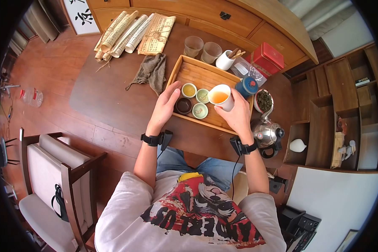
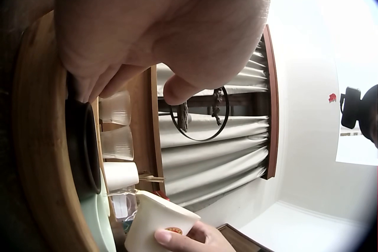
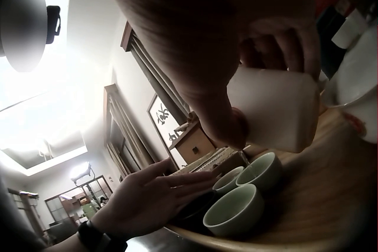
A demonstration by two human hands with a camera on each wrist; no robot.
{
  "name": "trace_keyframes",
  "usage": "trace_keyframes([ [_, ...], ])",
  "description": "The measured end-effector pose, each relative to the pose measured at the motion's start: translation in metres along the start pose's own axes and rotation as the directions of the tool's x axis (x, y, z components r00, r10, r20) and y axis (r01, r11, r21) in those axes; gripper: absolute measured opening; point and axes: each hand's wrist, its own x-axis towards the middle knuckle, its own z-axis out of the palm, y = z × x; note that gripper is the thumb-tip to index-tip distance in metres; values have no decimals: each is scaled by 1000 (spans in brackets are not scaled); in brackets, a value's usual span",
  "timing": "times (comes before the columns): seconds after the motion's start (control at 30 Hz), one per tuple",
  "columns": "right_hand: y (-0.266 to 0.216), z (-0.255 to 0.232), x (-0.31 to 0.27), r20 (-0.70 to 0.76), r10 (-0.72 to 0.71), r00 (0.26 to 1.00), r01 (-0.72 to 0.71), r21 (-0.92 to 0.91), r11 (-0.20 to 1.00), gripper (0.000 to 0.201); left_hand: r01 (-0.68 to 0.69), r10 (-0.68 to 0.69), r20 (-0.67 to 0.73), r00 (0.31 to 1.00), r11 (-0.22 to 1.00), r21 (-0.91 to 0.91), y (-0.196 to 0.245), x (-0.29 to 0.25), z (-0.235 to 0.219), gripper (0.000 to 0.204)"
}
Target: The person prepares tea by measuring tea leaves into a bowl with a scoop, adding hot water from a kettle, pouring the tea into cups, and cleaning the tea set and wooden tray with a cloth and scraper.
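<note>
My right hand [image 1: 239, 112] grips a white pitcher [image 1: 221, 96] of amber tea, tilted over the small cups. In the right wrist view a thin stream runs from the pitcher [image 3: 271, 107] toward a pale green cup [image 3: 261, 170]. My left hand [image 1: 166, 104], its fingers extended, is beside a dark cup [image 1: 184, 106] at the tray's left side. Yellow tea fills one cup [image 1: 189, 90] at the back left. Two pale green cups, one behind [image 1: 202, 96] and one in front [image 1: 200, 111], stand to the right of it and the dark cup.
The cups stand in a wooden tray [image 1: 178, 67]. Behind it are glass cups [image 1: 193, 46] and a white holder [image 1: 225, 61]. A blue canister [image 1: 247, 86], a bowl of tea leaves [image 1: 263, 101] and a metal kettle [image 1: 266, 133] lie rightward. A grey cloth [image 1: 149, 72] lies left.
</note>
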Motion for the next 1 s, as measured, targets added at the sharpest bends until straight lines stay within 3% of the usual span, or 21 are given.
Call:
trace_keyframes([
  [1.0, 1, 0, -6, -9, 5, 1000, -5, -67, 998, 66, -4, 4, 6, 1000, 1000, 22, -3, 1, -1, 56],
])
